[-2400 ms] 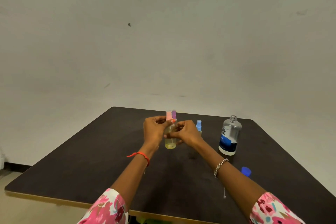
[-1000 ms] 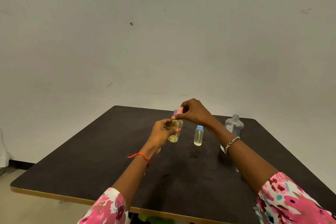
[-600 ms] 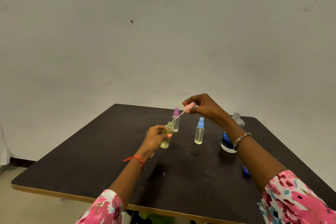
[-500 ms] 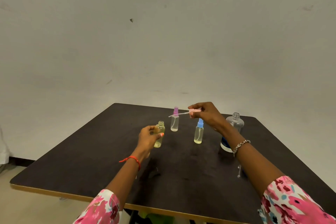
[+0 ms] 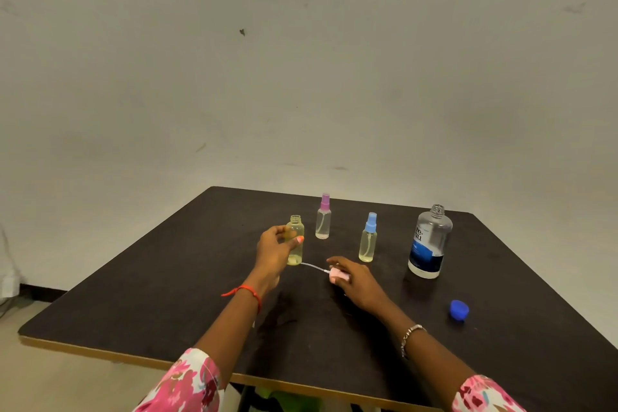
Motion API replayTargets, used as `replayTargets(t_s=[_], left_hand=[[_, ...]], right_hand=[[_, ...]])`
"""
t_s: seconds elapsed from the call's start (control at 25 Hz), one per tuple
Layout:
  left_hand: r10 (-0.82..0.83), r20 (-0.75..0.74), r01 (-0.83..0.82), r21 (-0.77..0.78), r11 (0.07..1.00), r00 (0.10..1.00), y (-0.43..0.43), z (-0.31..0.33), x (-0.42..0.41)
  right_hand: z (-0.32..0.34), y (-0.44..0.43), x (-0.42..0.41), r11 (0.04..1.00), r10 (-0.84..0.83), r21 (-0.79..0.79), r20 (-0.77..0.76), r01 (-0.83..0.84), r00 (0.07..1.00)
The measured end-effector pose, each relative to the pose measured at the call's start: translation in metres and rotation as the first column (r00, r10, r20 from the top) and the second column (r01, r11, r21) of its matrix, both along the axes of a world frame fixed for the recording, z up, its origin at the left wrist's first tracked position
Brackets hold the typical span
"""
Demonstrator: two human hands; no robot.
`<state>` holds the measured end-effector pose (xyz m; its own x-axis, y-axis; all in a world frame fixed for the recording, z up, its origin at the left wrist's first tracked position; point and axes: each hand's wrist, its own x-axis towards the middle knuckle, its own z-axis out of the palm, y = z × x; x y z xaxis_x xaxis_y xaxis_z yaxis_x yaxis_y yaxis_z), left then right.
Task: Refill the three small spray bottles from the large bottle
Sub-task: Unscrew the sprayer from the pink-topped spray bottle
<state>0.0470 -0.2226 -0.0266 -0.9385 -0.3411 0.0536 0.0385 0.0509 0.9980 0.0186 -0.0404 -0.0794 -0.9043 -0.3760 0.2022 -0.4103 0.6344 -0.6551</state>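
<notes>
My left hand (image 5: pixel 275 252) grips an uncapped small bottle (image 5: pixel 295 239) that stands upright on the dark table (image 5: pixel 167 294) with a little yellowish liquid at its bottom. My right hand (image 5: pixel 356 281) rests on the table and holds the pink spray top (image 5: pixel 337 275), whose thin tube points left toward that bottle. A purple-capped spray bottle (image 5: pixel 323 217) and a blue-capped spray bottle (image 5: pixel 368 237) stand behind, both closed. The large clear bottle (image 5: pixel 429 242) with a blue label stands open at the right.
The large bottle's blue cap (image 5: pixel 458 310) lies on the table near the right edge. A plain wall rises behind the table. The table's front edge runs just below my forearms.
My right hand pulled the pink spray top out of the bottle and brought it down to the table. My left hand lowered the uncapped bottle onto the table, left of the other two.
</notes>
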Motion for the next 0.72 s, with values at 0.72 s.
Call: replayTargets(t_s=[0.72], left_hand=[[-0.076,-0.008,0.076,0.000,0.997,0.997,0.006,0.001,0.001]], right_hand=[[0.047,0.018,0.001,0.830,-0.504,-0.473,-0.411,0.296,0.759]])
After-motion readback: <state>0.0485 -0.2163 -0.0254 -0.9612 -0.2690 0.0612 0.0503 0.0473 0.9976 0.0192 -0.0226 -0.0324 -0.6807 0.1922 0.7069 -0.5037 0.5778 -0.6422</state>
